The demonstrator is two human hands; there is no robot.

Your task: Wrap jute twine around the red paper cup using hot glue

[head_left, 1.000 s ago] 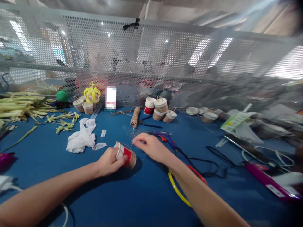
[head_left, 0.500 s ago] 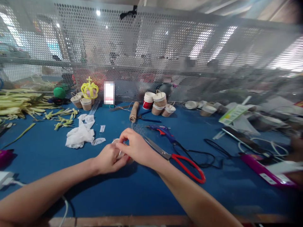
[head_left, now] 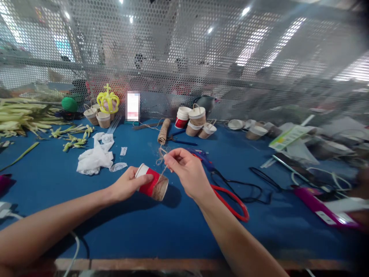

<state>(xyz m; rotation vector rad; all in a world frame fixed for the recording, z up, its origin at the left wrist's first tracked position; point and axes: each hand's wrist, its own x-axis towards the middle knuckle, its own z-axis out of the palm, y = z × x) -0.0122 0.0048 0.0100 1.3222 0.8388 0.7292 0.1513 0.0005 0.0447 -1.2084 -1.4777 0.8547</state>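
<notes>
My left hand [head_left: 127, 185] is wrapped round a red and white paper cup [head_left: 148, 187], tilted on its side with the rim towards the left. Brown twine [head_left: 160, 188] is wound around the cup's base end. A strand runs from there up to my right hand [head_left: 184, 169], which pinches it between thumb and fingers. Loose loops of the strand hang beside those fingertips. Behind lies the twine roll [head_left: 164, 131]. Under my right hand and forearm are scissors with red handles [head_left: 233, 202], their blades hidden, and a blue glue gun [head_left: 205, 159], partly covered.
Twine-wrapped cups [head_left: 196, 119] stand at the back, with white lace [head_left: 95, 157] and a yellow crown [head_left: 107, 100] on the left. A purple power strip [head_left: 319, 206] and phone [head_left: 291, 165] lie right. A perforated metal screen [head_left: 161, 57] borders the table behind.
The cup, mostly hidden between both hands before, now shows on its side in my left hand. My right hand has moved right, away from the rim, and pulls a strand of twine.
</notes>
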